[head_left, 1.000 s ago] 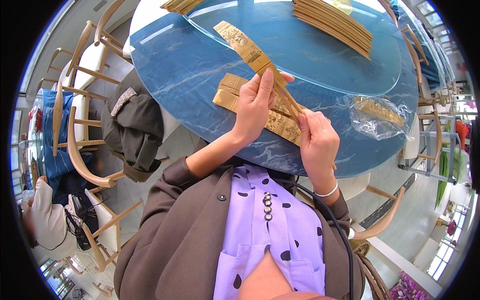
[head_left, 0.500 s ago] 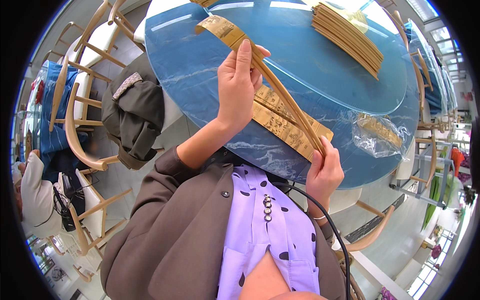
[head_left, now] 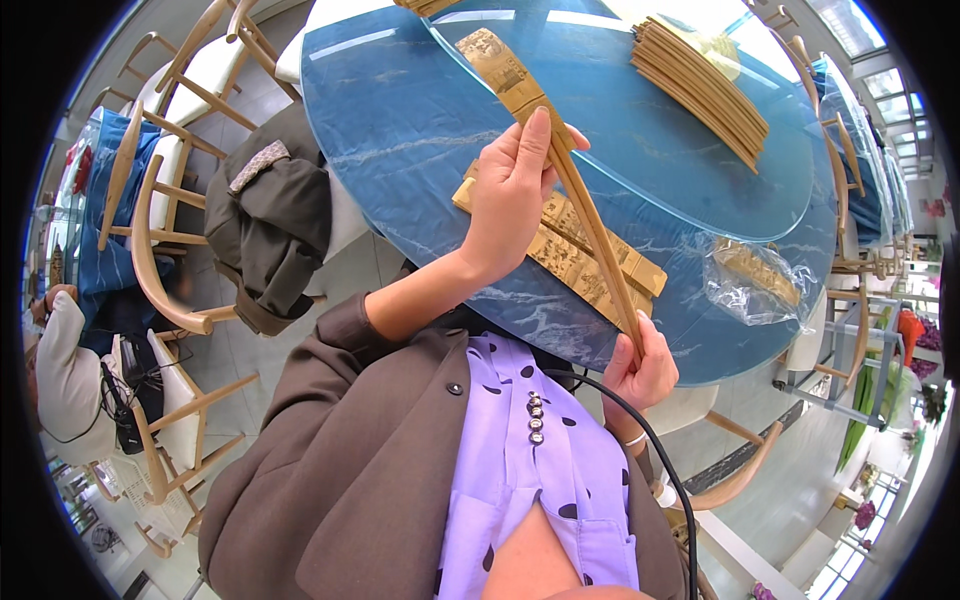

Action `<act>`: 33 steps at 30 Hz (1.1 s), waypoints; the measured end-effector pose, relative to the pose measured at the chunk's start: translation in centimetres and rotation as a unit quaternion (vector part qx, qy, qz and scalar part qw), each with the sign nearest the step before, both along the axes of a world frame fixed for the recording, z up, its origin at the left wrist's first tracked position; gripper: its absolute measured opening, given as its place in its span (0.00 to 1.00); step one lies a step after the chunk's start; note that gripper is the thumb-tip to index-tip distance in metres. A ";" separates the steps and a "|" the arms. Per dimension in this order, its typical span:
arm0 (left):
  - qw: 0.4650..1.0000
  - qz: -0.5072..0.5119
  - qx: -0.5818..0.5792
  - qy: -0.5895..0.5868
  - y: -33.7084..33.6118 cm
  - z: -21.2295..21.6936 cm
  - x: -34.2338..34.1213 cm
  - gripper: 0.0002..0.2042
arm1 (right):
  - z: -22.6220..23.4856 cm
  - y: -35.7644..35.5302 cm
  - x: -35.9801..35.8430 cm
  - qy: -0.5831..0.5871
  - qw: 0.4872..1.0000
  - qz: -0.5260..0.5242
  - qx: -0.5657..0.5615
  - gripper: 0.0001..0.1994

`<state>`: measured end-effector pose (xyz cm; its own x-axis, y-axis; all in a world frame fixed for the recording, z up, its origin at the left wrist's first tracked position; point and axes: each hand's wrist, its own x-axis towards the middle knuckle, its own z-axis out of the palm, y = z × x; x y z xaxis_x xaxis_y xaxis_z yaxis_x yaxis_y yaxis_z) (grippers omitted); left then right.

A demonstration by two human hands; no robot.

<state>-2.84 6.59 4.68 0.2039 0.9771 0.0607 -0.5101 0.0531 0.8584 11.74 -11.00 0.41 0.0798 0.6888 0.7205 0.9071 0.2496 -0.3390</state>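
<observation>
We hold the strip [head_left: 598,226] mid-frame.
Left hand [head_left: 503,200] and right hand [head_left: 647,368] pinch it, closed; next move likely needs both steady.

Hands counted: two, left hand [head_left: 508,200] and right hand [head_left: 645,372]. Held folded gold strip [head_left: 590,224]: one. Near printed gold pieces [head_left: 568,268], lying side by side: two. Far-right stack [head_left: 702,92]: one, its strips too dense to count. Clear plastic bag [head_left: 735,296], right: one. Round metal buttons [head_left: 536,411]: four.
</observation>
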 end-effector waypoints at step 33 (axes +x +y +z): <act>0.999 -0.006 0.032 0.002 3.0 0.3 -0.2 0.24 | 0.1 -0.6 -0.6 0.141 0.987 -0.013 -0.081 0.13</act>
